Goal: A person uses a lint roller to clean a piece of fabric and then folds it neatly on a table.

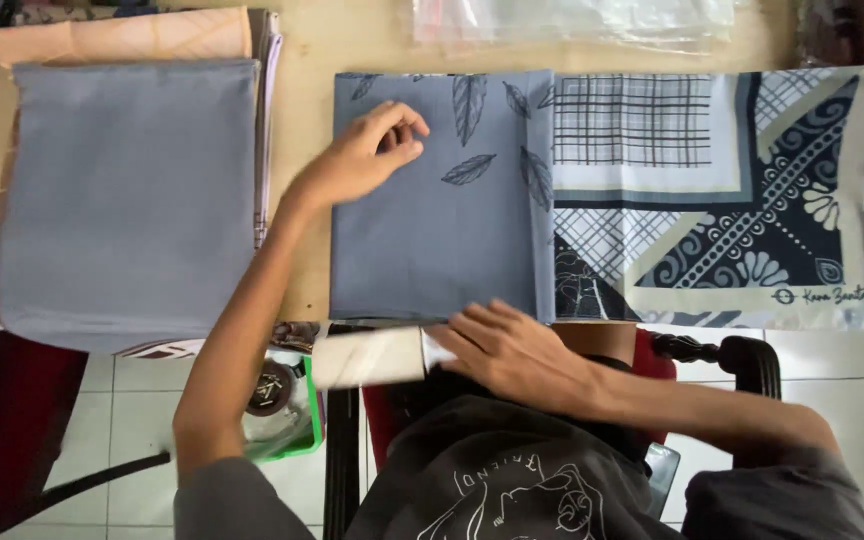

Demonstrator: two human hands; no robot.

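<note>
While the left hand [362,155] rests with curled fingers on the folded grey leaf-print cloth [442,200] on the table [352,40], gripping nothing, the right hand [507,345] lies flat at the cloth's near edge, apparently touching a white card [367,357]. A patterned navy scarf [722,195] lies alongside.

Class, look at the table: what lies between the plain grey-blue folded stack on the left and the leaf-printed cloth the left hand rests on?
In the head view, only a bare strip of table separates the plain stack from the leaf-printed cloth under the left hand.
</note>
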